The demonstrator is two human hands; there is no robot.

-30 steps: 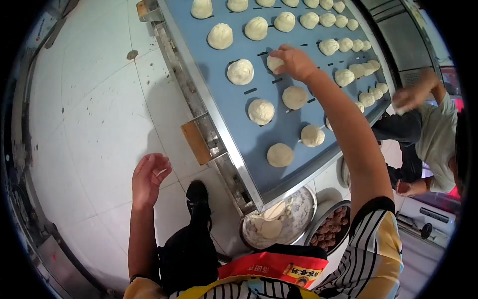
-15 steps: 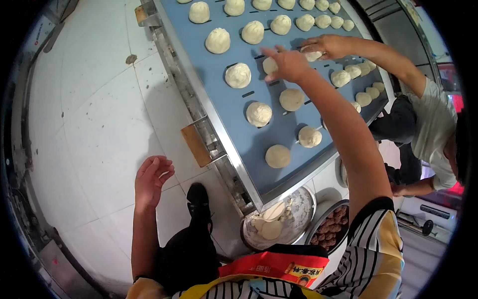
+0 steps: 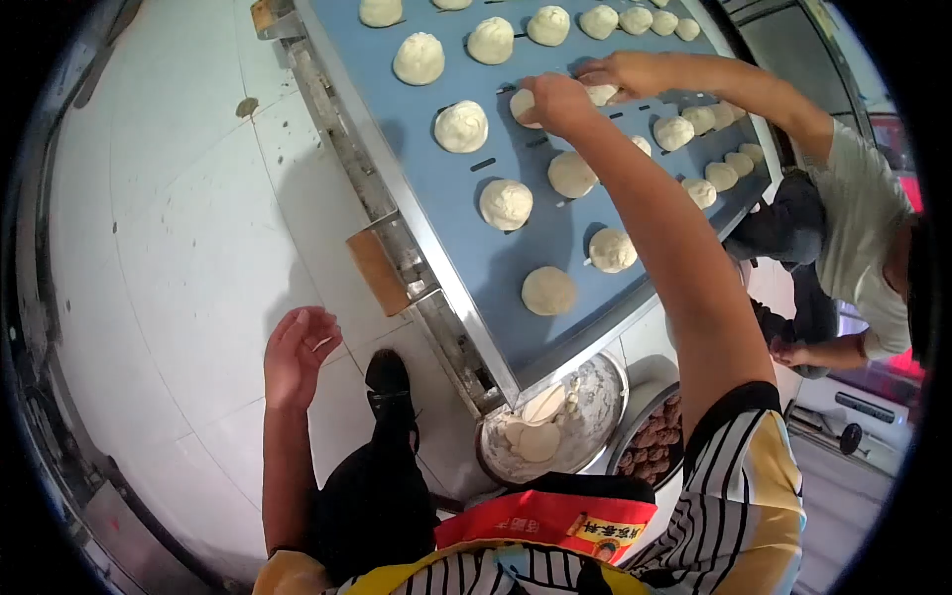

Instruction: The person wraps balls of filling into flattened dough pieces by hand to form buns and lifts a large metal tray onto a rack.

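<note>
My right hand [image 3: 555, 103] reaches over the blue slotted board [image 3: 436, 188] and closes round a pale dough bun [image 3: 522, 107], its fingers partly hidden by the back of the hand. Free of any object, my left hand [image 3: 301, 355] hangs over the floor beside the board, fingers loosely bent and apart. Close around the right hand sit a pleated bun [image 3: 461, 126] and a smoother round bun [image 3: 571, 175]. Just beyond it, a co-worker's hand [image 3: 617, 77] grips another bun [image 3: 601, 93].
Several buns stand in rows on the board, which has a metal edge [image 3: 436, 253]. Below its near corner, a metal basin [image 3: 593, 426] holds flat dough pieces [image 3: 538, 441]. Next to it is a bowl of brown balls [image 3: 650, 451]. The co-worker [image 3: 858, 213] is at the right.
My right hand has gone from spread fingers to closed round the bun. The board and buns have shifted up and left in view. My left hand stays bent and unoccupied.
</note>
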